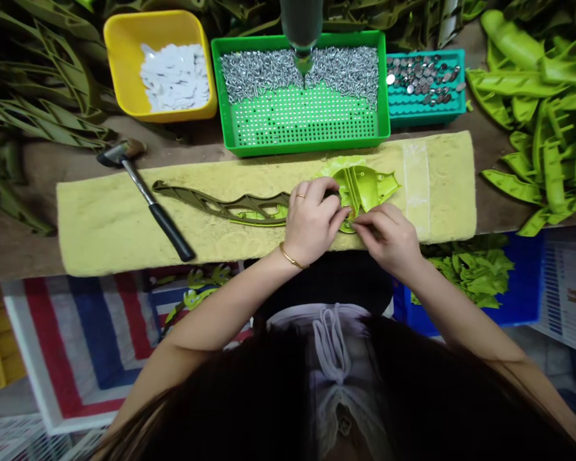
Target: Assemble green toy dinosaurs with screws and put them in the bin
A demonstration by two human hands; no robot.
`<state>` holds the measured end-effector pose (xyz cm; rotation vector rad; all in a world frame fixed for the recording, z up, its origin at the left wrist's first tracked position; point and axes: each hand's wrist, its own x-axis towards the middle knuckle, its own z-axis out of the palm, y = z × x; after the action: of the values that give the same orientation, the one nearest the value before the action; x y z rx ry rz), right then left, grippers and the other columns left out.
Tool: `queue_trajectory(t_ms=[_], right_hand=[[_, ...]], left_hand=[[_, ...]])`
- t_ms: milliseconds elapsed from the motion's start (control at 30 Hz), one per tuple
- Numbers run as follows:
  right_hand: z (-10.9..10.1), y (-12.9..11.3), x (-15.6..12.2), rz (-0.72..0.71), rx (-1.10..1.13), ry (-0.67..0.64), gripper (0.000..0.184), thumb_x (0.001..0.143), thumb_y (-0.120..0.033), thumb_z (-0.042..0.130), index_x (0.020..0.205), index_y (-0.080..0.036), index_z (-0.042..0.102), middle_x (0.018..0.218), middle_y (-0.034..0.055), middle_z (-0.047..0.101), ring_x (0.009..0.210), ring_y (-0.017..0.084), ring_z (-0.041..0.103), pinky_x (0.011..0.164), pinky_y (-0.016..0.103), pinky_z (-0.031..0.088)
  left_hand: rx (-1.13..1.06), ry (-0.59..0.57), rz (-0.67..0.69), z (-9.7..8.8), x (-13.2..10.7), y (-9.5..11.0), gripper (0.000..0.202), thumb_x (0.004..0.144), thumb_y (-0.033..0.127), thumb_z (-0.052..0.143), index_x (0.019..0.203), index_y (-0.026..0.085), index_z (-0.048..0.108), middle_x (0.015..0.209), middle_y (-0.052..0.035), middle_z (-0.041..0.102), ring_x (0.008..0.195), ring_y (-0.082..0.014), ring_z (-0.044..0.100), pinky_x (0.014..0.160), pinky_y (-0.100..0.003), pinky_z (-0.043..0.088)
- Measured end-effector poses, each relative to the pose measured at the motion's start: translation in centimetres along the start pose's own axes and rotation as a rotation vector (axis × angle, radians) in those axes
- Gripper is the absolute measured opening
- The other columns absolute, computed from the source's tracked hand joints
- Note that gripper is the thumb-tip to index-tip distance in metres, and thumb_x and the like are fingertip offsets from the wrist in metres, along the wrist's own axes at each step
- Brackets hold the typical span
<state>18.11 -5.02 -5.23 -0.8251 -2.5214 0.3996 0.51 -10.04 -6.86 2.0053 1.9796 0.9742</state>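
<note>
On a yellow cloth pad [278,243] lies a long curved olive-green plastic part [211,200] with cut-out openings, with lime green showing through them. A ribbed lime-green plastic shell [372,186] joins its right end. My left hand [312,214], wearing a ring and a bracelet, is closed over the spot where the two meet, thumb and fingertips pressed on the plastic. Close beside it my right hand [388,237] pinches at the shell's near edge. Whatever sits between those right fingertips is too small or hidden to name.
A hammer [148,202] rests across the pad's left side. Behind stand a yellow bin [160,115] of white pieces, a green basket [307,144] of screws and a teal tray [427,115] of metal discs. A screwdriver [302,38] hangs overhead. Lime parts [552,128] pile up right.
</note>
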Motion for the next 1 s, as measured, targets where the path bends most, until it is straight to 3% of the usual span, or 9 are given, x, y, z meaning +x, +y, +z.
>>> queue_trajectory(t_ms=[233, 467, 533, 633, 700, 800, 900, 1000], right_hand=[[0.4, 0.3, 0.5, -0.018, -0.062, -0.110, 0.011, 0.089, -0.019, 0.053, 0.084, -0.019, 0.063, 0.077, 0.0046, 0.061, 0.075, 0.017, 0.057, 0.067, 0.028, 0.048], [1.5, -1.1, 1.5, 0.089, 0.111, -0.072, 0.005, 0.087, -0.016, 0.055, 0.084, -0.021, 0.054, 0.076, 0.0033, 0.060, 0.070, 0.016, 0.059, 0.062, 0.028, 0.053], [1.2, -1.1, 1.7, 0.089, 0.153, -0.068, 0.007, 0.087, -0.018, 0.056, 0.083, -0.022, 0.051, 0.075, 0.0022, 0.059, 0.068, 0.016, 0.059, 0.059, 0.028, 0.053], [-0.6, -0.3, 3.9, 0.054, 0.155, -0.019, 0.009, 0.087, -0.025, 0.059, 0.086, -0.022, 0.051, 0.075, 0.0015, 0.060, 0.066, 0.015, 0.059, 0.058, 0.027, 0.051], [-2.0, 0.8, 7.8, 0.063, 0.139, 0.078, 0.010, 0.088, -0.028, 0.059, 0.088, -0.021, 0.053, 0.075, 0.0015, 0.060, 0.065, 0.014, 0.057, 0.058, 0.027, 0.049], [-2.5, 3.0, 17.4, 0.090, 0.090, 0.160, 0.009, 0.086, -0.029, 0.059, 0.085, -0.020, 0.055, 0.077, 0.0028, 0.062, 0.067, 0.014, 0.056, 0.063, 0.029, 0.046], [-0.3, 4.1, 28.3, 0.121, 0.001, 0.099, 0.016, 0.088, -0.026, 0.054, 0.100, -0.017, 0.057, 0.091, 0.0076, 0.066, 0.079, 0.017, 0.059, 0.074, 0.032, 0.046], [3.1, 3.6, 36.1, 0.050, -0.165, 0.068, 0.035, 0.090, -0.024, 0.047, 0.121, -0.009, 0.052, 0.122, 0.0196, 0.059, 0.111, 0.025, 0.056, 0.095, 0.041, 0.042]], left_hand=[[0.029, 0.018, 0.043, 0.1, 0.0, -0.2, 0.023, 0.091, 0.034, 0.058, 0.075, 0.019, 0.065, 0.106, -0.0091, 0.065, 0.096, -0.0239, 0.053, 0.088, -0.042, 0.043], [0.068, 0.043, 0.156, -1.8, 1.0, -1.8, 0.019, 0.090, 0.027, 0.059, 0.075, 0.017, 0.066, 0.102, -0.0097, 0.068, 0.093, -0.0221, 0.057, 0.083, -0.039, 0.050], [0.108, 0.059, 0.247, -2.4, 0.8, -1.9, 0.019, 0.091, 0.023, 0.058, 0.077, 0.016, 0.068, 0.105, -0.0102, 0.070, 0.099, -0.0224, 0.059, 0.091, -0.041, 0.050], [0.251, 0.061, 0.299, -2.7, -0.8, -1.3, 0.021, 0.092, 0.025, 0.056, 0.100, 0.013, 0.071, 0.120, -0.0111, 0.069, 0.115, -0.0260, 0.059, 0.104, -0.045, 0.045], [0.338, 0.067, 0.261, -2.5, -2.2, -0.7, 0.031, 0.092, 0.032, 0.057, 0.113, 0.012, 0.069, 0.129, -0.0112, 0.065, 0.121, -0.0290, 0.057, 0.108, -0.048, 0.042], [0.395, 0.110, 0.210, -1.9, -3.5, -0.2, 0.038, 0.091, 0.039, 0.059, 0.118, 0.014, 0.068, 0.134, -0.0109, 0.062, 0.124, -0.0298, 0.057, 0.111, -0.049, 0.038], [0.379, 0.146, 0.176, -1.6, -3.9, -0.4, 0.042, 0.088, 0.044, 0.061, 0.119, 0.017, 0.068, 0.136, -0.0113, 0.060, 0.126, -0.0293, 0.055, 0.112, -0.047, 0.038], [0.340, 0.184, 0.120, -1.7, -3.9, -0.7, 0.041, 0.086, 0.046, 0.062, 0.119, 0.022, 0.068, 0.138, -0.0111, 0.059, 0.130, -0.0298, 0.053, 0.110, -0.047, 0.041]])
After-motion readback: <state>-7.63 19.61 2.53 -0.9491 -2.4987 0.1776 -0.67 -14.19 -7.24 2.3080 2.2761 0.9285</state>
